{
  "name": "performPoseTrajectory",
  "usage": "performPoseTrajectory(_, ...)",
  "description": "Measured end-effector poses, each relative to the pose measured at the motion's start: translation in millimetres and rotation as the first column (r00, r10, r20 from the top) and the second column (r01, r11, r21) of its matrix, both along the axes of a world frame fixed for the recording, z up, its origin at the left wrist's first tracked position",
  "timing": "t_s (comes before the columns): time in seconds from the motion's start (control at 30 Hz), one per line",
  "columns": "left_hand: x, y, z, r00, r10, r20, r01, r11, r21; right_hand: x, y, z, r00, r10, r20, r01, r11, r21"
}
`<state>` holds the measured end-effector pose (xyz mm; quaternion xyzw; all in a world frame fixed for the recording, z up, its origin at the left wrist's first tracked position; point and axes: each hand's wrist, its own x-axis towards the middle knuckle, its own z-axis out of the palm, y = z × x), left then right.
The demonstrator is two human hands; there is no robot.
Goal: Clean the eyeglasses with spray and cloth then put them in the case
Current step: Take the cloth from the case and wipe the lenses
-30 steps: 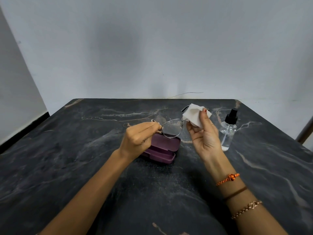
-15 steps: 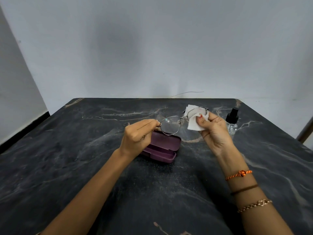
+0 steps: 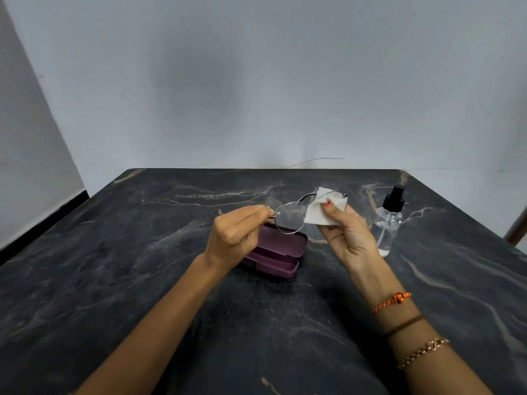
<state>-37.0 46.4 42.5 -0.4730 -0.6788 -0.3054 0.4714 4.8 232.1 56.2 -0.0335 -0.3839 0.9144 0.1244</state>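
Thin metal-framed eyeglasses (image 3: 288,219) hang above the table, pinched at their left end by my left hand (image 3: 236,239). Droplets speckle the left lens. My right hand (image 3: 346,235) holds a white cloth (image 3: 320,210) folded around the right lens, thumb on top, so that lens is hidden. Under the glasses, an open maroon case (image 3: 281,252) lies on the dark marble table (image 3: 142,280), partly behind my left hand. A clear spray bottle (image 3: 389,220) with a black nozzle stands just right of my right hand.
A pale wall runs close behind the table's far edge, with a thin wire (image 3: 316,161) along it. A brown post (image 3: 517,226) shows at the right edge. Bracelets (image 3: 399,317) circle my right wrist.
My right hand brought the cloth onto the right lens, closed it around the lens and shifted slightly. My left hand kept its pinch on the frame.
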Motion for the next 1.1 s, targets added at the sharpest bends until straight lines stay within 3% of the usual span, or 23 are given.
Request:
performPoseTrajectory(0.17, -2, -3, 2, 0.999, 0.000, 0.040, -0.002, 0.999, 0.048, 3, 8, 8, 0.996, 0.035, -0.080, -0.025, 0.991, 0.130)
performPoseTrajectory(0.43, 1, -2, 3, 0.999, -0.010, 0.036, 0.009, 0.999, 0.054, 6, 6, 6, 0.997, -0.060, -0.040, 0.062, 0.997, 0.053)
performPoseTrajectory(0.7, -2, -7, 6, 0.999, 0.029, 0.030, -0.031, 0.998, 0.049, 7, -13, 3, 0.997, 0.053, -0.061, -0.055, 0.998, -0.028)
performPoseTrajectory(0.8, -4, -9, 6, 0.998, 0.051, 0.034, -0.054, 0.995, 0.085, 6, -12, 2, 0.995, 0.048, -0.084, -0.046, 0.999, 0.025)
performPoseTrajectory(1.0, -6, -12, 9, 0.997, 0.069, 0.023, -0.071, 0.994, 0.085, 8, -2, 3, 0.997, -0.074, -0.022, 0.077, 0.958, 0.277)
performPoseTrajectory(1.1, -5, -13, 9, 0.998, 0.063, 0.014, -0.064, 0.993, 0.103, 8, -3, 3, 0.996, -0.089, -0.002, 0.086, 0.958, 0.273)
